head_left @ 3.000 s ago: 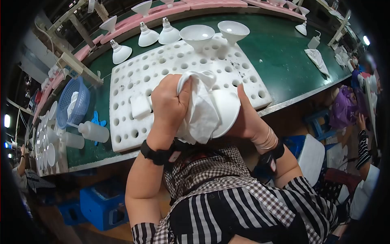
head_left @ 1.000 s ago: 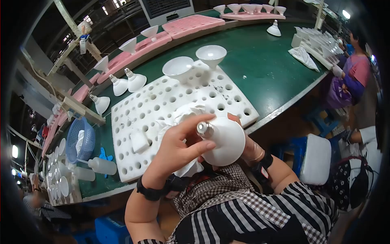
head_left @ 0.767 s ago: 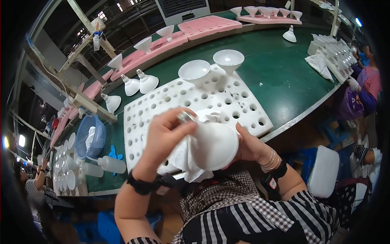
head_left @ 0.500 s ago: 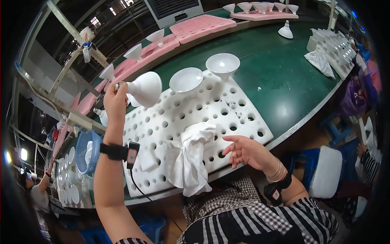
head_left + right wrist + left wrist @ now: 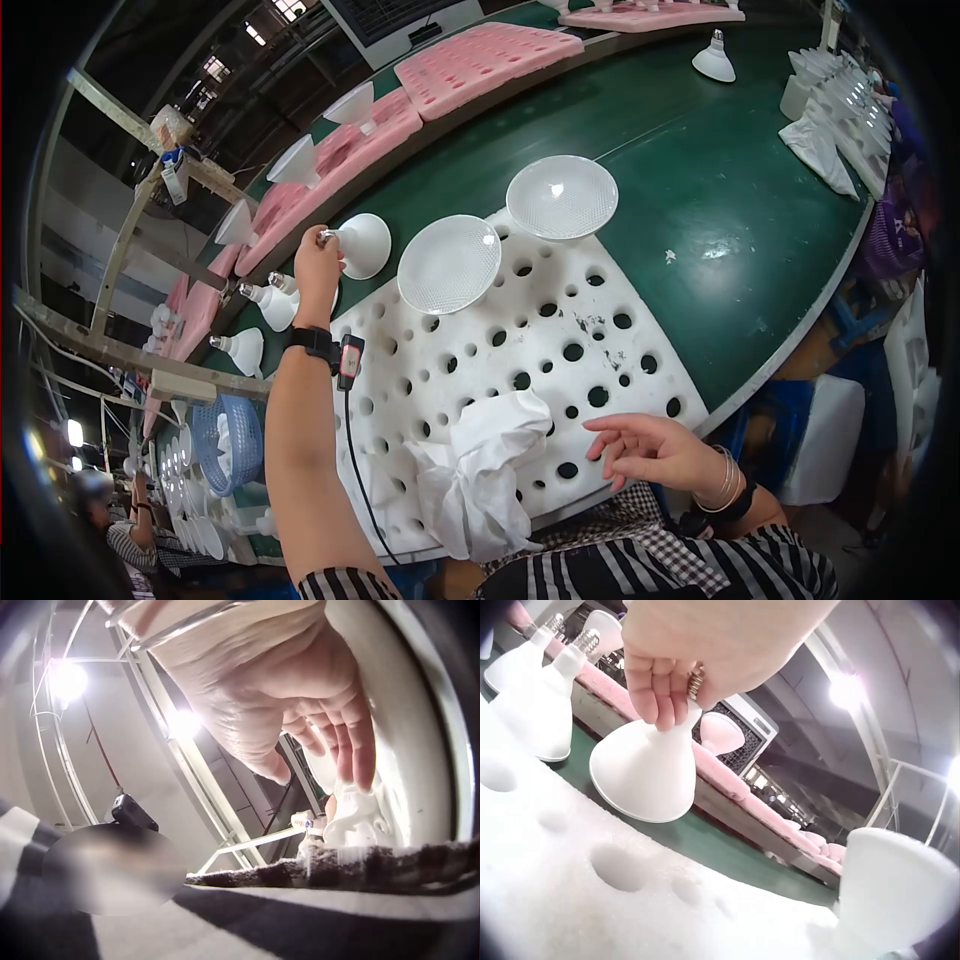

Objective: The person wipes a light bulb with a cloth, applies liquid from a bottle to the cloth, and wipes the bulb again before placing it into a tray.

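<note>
Lamp (image 5: 367,248) is pinched near its screw base (image 5: 696,681) by the left hand (image 5: 318,268), probably for cleanliness; the right hand (image 5: 652,449) hangs empty, relaxed.

Green table (image 5: 720,200), foam board (image 5: 640,422), white lamps (image 5: 714,66)

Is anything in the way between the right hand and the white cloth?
Nothing visible: in the head view, the gap between the right hand and the cloth shows only the holed foam board beneath.
</note>
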`<state>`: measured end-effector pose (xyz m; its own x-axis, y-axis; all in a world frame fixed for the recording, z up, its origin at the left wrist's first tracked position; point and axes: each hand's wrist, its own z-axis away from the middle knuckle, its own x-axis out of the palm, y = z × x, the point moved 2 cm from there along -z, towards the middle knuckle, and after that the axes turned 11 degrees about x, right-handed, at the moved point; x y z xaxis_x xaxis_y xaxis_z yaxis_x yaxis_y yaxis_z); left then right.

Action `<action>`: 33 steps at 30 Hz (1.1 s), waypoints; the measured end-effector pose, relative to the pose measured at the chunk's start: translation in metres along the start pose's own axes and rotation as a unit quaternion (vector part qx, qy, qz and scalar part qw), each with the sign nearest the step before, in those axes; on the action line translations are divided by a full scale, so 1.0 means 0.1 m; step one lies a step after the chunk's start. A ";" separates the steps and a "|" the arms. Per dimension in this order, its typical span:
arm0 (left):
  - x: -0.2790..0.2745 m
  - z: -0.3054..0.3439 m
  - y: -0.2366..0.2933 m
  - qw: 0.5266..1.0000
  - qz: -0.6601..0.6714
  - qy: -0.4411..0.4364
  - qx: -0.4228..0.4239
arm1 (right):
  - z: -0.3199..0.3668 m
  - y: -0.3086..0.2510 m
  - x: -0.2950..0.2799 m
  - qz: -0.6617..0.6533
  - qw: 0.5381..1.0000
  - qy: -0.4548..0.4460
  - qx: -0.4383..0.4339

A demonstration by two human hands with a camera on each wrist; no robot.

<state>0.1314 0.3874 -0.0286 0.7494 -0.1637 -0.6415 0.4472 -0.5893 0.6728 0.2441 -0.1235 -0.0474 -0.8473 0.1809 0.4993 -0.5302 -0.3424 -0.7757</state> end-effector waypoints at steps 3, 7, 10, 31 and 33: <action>-0.02 0.02 0.20 0.996 -0.085 -0.006 0.009 | -0.01 -0.03 -0.06 -0.016 0.999 -0.026 0.029; -0.08 0.18 0.44 0.995 0.101 0.001 0.015 | -0.01 -0.04 -0.12 -0.052 0.997 -0.052 0.029; 0.01 0.71 1.28 0.979 0.097 -0.130 0.125 | -0.02 -0.02 -0.13 -0.055 0.997 -0.059 0.019; 0.49 1.21 1.82 0.945 -0.214 -0.193 0.158 | -0.05 0.14 -0.05 0.008 0.997 0.061 -0.052; 0.40 1.22 1.79 0.951 -0.197 -0.142 0.192 | -0.05 0.15 -0.03 0.011 0.996 0.070 -0.062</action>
<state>0.1816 0.1787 0.0213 0.3733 -0.0456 -0.9266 0.4145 -0.8853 0.2106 0.2390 -0.1246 -0.0623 -0.8499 0.3038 0.4305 -0.5044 -0.2329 -0.8315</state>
